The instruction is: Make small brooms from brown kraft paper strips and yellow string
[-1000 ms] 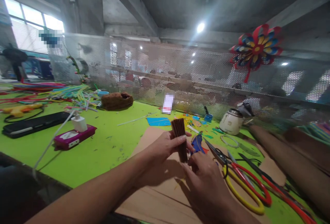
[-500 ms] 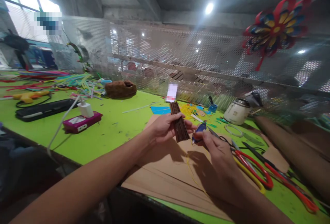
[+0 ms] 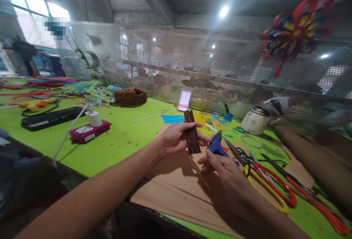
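Observation:
My left hand (image 3: 177,136) holds a flat bundle of thin brown sticks (image 3: 194,136) upright above brown cardboard, thumb in front and fingers behind it. Just right of the bundle, my right hand (image 3: 222,167) is closed on a blue glue gun (image 3: 216,144), which covers part of its far side; the tool's narrow end points up and away. Part of my right hand's grip is hidden from view. A thin yellow strand (image 3: 200,175) hangs below the bundle, past my right fingers, over the cardboard (image 3: 170,191).
Scissors with yellow handles (image 3: 266,191) and red-handled scissors (image 3: 288,195) lie right of my right hand. A white kettle (image 3: 254,120) stands behind them. Left are a purple power strip (image 3: 90,132), a black case (image 3: 52,117) and a yellow glue gun (image 3: 37,104). Another person's arm (image 3: 308,151) reaches in from the right.
My right hand has shifted down and a little left, so more of the blue glue gun shows. The bundle in my left hand stands slightly more upright. The view has shifted a little.

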### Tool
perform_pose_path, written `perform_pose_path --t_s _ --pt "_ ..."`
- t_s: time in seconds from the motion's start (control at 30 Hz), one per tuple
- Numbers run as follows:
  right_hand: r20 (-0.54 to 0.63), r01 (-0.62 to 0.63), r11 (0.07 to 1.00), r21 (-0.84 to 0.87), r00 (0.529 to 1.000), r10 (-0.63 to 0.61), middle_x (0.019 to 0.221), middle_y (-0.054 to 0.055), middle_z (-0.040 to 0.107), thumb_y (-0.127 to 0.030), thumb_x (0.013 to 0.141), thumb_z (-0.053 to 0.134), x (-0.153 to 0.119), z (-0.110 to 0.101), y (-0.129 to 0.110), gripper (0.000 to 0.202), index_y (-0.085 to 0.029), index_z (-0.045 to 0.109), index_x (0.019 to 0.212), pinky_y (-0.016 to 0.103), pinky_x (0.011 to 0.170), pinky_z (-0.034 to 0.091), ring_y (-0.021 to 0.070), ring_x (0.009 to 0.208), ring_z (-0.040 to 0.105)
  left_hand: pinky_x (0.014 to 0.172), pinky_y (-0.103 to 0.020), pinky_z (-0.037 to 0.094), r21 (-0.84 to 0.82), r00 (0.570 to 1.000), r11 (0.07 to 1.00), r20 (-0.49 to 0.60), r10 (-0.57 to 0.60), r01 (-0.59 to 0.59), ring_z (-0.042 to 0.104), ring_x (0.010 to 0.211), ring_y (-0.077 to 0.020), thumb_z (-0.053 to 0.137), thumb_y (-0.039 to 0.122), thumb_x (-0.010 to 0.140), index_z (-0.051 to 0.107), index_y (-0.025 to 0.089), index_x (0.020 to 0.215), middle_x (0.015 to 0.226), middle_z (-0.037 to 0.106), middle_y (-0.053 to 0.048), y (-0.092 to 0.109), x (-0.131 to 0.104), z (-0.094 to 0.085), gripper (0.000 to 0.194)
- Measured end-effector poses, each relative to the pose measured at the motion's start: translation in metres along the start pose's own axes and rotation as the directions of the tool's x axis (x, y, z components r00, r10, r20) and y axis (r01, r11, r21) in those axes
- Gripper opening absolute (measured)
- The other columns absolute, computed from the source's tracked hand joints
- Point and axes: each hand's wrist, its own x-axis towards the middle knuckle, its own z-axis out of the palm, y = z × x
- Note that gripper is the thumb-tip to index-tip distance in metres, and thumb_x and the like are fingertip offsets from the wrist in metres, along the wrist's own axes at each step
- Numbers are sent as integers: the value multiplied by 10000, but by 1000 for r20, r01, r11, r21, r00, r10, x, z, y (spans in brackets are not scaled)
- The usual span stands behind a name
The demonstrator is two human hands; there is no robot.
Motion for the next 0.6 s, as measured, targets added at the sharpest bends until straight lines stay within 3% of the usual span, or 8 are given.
perform_pose_path --t_s 0.17,0.27,0.47,0.6 --pt "-33 60 998 -14 998 -60 671 49 627 -458 893 454 0 -2 2 376 -151 640 781 261 540 439 159 584 554 906 -510 401 -28 998 1000 62 -11 13 663 882 -282 429 199 858 569 105 963 728 667 -88 1 -1 0 199" --pt "10 4 1000 11 1000 -4 606 39 594 -503 916 382 1 -1 -1 478 -149 630 713 252 502 416 146 544 524 895 -505 403 -41 996 999 90 4 0 658 879 -287 417 179 850 574 96 966 728 654 -85 2 -2 2 211" --pt "8 -67 995 73 998 66 589 13 561 -584 876 417 5 2 6 508 -147 632 730 239 483 389 133 526 502 922 -533 377 -23 987 1000 157 11 -7 653 896 -298 413 176 854 574 82 1007 752 654 -95 0 -2 2 241" --pt "9 -27 997 66 1000 27 607 17 568 -570 884 412 5 1 7 495 -152 637 744 248 497 388 143 542 508 904 -506 396 2 988 1000 155 1 -2 661 868 -281 434 185 853 573 93 1002 733 650 -79 0 -3 2 223"
